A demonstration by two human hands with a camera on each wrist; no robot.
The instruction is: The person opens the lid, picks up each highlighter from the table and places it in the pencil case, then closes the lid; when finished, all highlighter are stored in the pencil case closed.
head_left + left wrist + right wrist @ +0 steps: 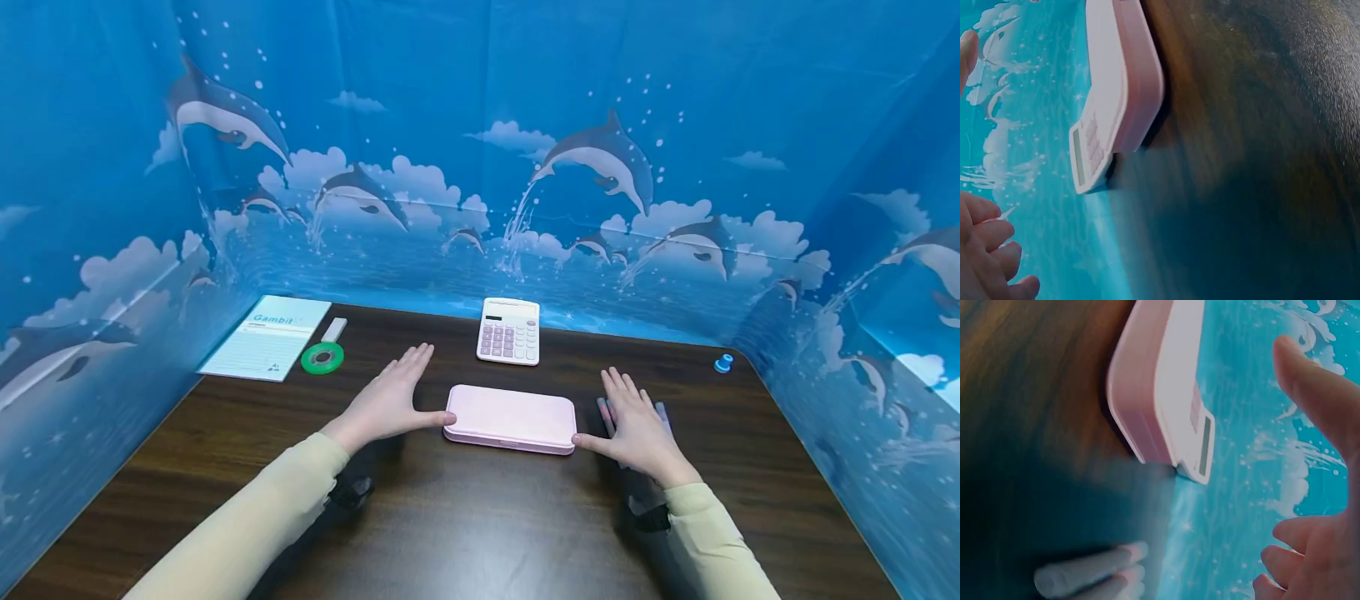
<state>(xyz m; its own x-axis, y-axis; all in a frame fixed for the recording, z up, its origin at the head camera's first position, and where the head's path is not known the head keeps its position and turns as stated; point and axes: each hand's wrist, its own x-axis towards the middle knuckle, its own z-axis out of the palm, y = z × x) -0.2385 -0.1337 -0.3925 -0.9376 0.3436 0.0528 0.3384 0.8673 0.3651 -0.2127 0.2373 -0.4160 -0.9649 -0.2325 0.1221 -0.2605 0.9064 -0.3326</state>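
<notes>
A closed pink pencil case [510,417] lies flat in the middle of the dark wooden table [465,533]. My left hand [390,400] is palm down just left of it with straight fingers, and its thumb reaches the case's left end. My right hand [637,427] mirrors it on the right, thumb at the case's right corner, spread over a few pens [662,412]. Neither hand holds anything. The left wrist view has the case [1129,75] edge-on; the right wrist view has the case [1154,381] and the pens [1085,572].
A white and pink calculator [509,331] stands behind the case. At the back left lie a light blue notebook [266,337], a green tape roll [322,357] and a small white eraser [334,329]. A small blue object [723,362] sits at the far right. Dolphin-print walls [600,167] enclose three sides.
</notes>
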